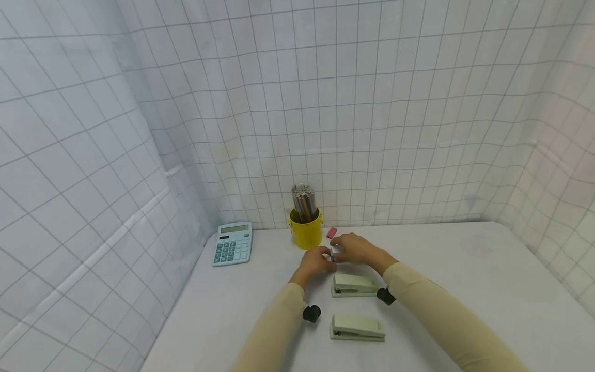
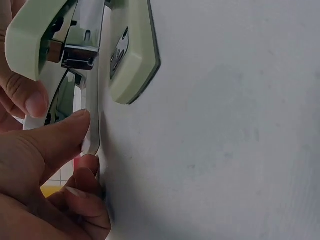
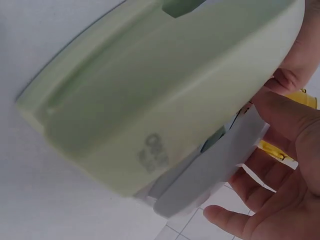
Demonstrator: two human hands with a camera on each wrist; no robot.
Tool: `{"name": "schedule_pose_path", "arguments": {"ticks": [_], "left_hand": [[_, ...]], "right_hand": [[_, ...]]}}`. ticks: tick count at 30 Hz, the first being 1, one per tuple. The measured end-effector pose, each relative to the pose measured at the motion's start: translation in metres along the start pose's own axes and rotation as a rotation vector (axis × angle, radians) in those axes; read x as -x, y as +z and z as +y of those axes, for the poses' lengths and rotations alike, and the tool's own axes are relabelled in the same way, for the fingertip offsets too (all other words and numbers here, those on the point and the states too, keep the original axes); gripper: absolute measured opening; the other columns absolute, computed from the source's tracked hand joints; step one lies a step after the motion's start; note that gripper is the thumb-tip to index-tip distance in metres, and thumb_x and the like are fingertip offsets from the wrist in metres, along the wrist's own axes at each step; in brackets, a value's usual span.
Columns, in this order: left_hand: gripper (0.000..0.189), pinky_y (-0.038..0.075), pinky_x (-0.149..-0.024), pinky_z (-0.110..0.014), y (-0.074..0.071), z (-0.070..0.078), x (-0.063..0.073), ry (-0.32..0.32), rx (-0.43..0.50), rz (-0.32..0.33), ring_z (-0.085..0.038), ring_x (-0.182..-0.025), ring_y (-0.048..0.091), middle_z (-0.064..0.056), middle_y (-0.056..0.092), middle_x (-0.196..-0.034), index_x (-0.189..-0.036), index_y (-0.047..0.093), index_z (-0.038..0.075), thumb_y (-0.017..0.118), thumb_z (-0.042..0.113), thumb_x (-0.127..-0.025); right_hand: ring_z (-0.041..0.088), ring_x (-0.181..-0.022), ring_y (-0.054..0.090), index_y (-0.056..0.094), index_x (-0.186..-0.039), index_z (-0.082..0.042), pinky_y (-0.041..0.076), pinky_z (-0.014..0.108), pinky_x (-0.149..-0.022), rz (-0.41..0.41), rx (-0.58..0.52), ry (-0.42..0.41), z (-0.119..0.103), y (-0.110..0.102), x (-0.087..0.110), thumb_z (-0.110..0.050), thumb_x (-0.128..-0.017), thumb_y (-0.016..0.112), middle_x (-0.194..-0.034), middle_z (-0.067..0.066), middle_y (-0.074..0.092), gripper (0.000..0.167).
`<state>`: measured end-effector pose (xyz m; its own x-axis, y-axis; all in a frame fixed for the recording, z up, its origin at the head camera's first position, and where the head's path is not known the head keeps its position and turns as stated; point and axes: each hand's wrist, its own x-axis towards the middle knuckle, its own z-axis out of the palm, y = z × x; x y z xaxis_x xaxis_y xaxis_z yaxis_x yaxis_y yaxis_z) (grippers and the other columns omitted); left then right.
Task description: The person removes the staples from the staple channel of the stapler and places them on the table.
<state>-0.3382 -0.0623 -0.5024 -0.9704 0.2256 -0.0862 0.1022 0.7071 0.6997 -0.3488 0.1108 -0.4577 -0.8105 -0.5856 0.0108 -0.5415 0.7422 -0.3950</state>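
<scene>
A white stapler (image 1: 335,251) lies between my two hands on the table, mostly covered by them in the head view. My left hand (image 1: 317,261) pinches the end of its base, thumb above and curled fingers below, as the left wrist view shows. From the other side my right hand (image 1: 357,250) grips the same stapler (image 3: 205,175), thumb along its side. Just nearer than the hands sits a pale green stapler (image 1: 355,283), which looms large in the right wrist view. A second pale green stapler (image 1: 358,324) lies closer to the person, parallel to the first.
Behind the hands stands a yellow bucket (image 1: 307,235) full of pencils (image 1: 304,204). A pink eraser (image 1: 332,232) lies right of it. At the far left is a light blue calculator (image 1: 232,245). Gridded white cloth walls (image 1: 325,113) border the table (image 1: 441,258).
</scene>
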Motion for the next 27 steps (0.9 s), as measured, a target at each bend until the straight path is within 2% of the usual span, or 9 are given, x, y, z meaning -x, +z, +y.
{"name": "schedule_pose_path", "arguments": {"ticks": [5,10,12,16,21,27], "left_hand": [[0.027,0.051,-0.078,-0.037,0.005,0.000,0.000,-0.016,-0.014,0.058,-0.019,-0.078,0.062,-0.006,0.073,-0.089,-0.106,0.076,0.006,0.084,0.014,-0.081],[0.024,0.050,-0.077,-0.039,0.007,0.001,0.001,-0.050,-0.022,0.102,-0.020,-0.078,0.058,-0.003,0.072,-0.083,-0.104,0.078,0.008,0.084,0.014,-0.082],[0.024,0.050,-0.078,-0.040,0.009,0.003,0.001,-0.062,-0.038,0.118,-0.021,-0.081,0.058,-0.002,0.072,-0.086,-0.103,0.078,0.009,0.085,0.016,-0.082],[0.023,0.052,-0.081,-0.041,0.012,0.005,-0.001,-0.096,-0.082,0.142,-0.022,-0.088,0.062,-0.001,0.073,-0.096,-0.103,0.080,0.014,0.086,0.020,-0.081],[0.024,0.052,-0.081,-0.041,0.013,0.004,-0.002,-0.138,-0.097,0.141,-0.021,-0.091,0.064,-0.001,0.074,-0.101,-0.104,0.080,0.017,0.085,0.022,-0.082],[0.023,0.052,-0.083,-0.042,0.014,0.002,-0.002,-0.138,-0.093,0.139,-0.021,-0.093,0.065,-0.001,0.074,-0.103,-0.105,0.079,0.018,0.084,0.022,-0.083]], "right_hand": [[0.030,-0.114,0.065,0.069,-0.125,-0.004,0.049,0.048,-0.101,0.005,0.030,0.033,-0.001,0.003,-0.004,-0.016,-0.090,0.077,-0.122,0.011,0.071,0.038],[0.028,-0.110,0.065,0.071,-0.123,-0.010,0.052,0.050,-0.094,0.007,0.058,0.050,-0.001,0.004,-0.006,-0.019,-0.091,0.076,-0.121,0.008,0.071,0.034],[0.026,-0.107,0.065,0.072,-0.122,-0.010,0.053,0.049,-0.092,0.007,0.049,0.057,-0.001,0.002,-0.005,-0.019,-0.091,0.076,-0.120,0.007,0.071,0.032],[0.025,-0.103,0.066,0.071,-0.121,-0.006,0.053,0.047,-0.092,0.024,-0.010,0.032,0.000,-0.005,-0.001,-0.015,-0.092,0.075,-0.117,0.008,0.072,0.031],[0.027,-0.108,0.065,0.069,-0.124,-0.001,0.051,0.048,-0.095,0.089,-0.075,-0.014,0.007,-0.012,0.007,-0.014,-0.093,0.073,-0.121,0.011,0.070,0.034],[0.027,-0.107,0.062,0.067,-0.127,-0.001,0.049,0.052,-0.095,0.162,-0.150,-0.013,0.012,-0.021,0.022,-0.016,-0.096,0.071,-0.117,0.013,0.069,0.035]]}}
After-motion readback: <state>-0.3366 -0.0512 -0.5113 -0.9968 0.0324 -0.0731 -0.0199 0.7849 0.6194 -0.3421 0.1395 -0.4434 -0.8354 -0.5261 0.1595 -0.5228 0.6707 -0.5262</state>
